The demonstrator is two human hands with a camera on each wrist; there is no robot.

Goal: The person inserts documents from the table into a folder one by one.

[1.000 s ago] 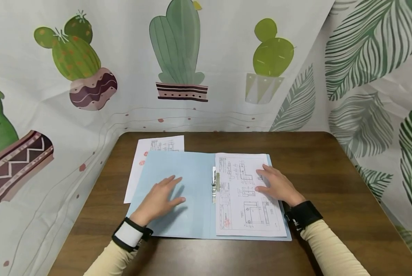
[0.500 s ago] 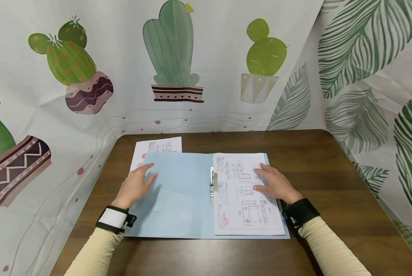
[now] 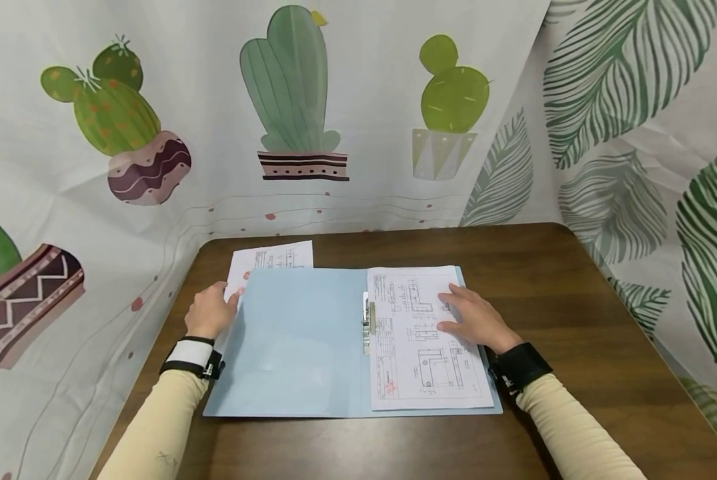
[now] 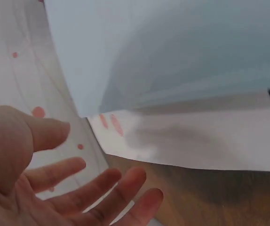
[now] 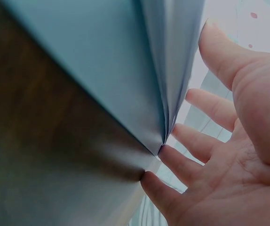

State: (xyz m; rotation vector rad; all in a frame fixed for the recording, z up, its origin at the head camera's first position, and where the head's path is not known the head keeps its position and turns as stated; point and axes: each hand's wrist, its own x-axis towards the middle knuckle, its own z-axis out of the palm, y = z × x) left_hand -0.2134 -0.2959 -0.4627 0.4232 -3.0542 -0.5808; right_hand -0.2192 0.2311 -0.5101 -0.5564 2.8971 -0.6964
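A light blue folder [image 3: 298,340] lies spread open on the table, a metal clip [image 3: 367,320] at its fold. On its right half rests a stack of white sheets [image 3: 394,373] printed with technical drawings and a red stamp. My right hand [image 3: 475,320] rests at the right edge of this stack, fingers spread; in the right wrist view its fingertips meet the edges of sheets and folder. Another printed sheet [image 3: 244,263] with red stamps sticks out from beneath the folder's upper left. My left hand [image 3: 207,312] is beside that sheet's left edge, its fingers apart and nothing between them.
The brown wooden table [image 3: 514,253] extends behind and to both sides of the folder. A white cloth [image 3: 370,200] printed with cacti and leaves hangs behind the table and down along its sides.
My left hand has moved left from above the folder's left cover to beside the loose sheet. The right hand has stayed on the stack. The head view has shifted slightly.
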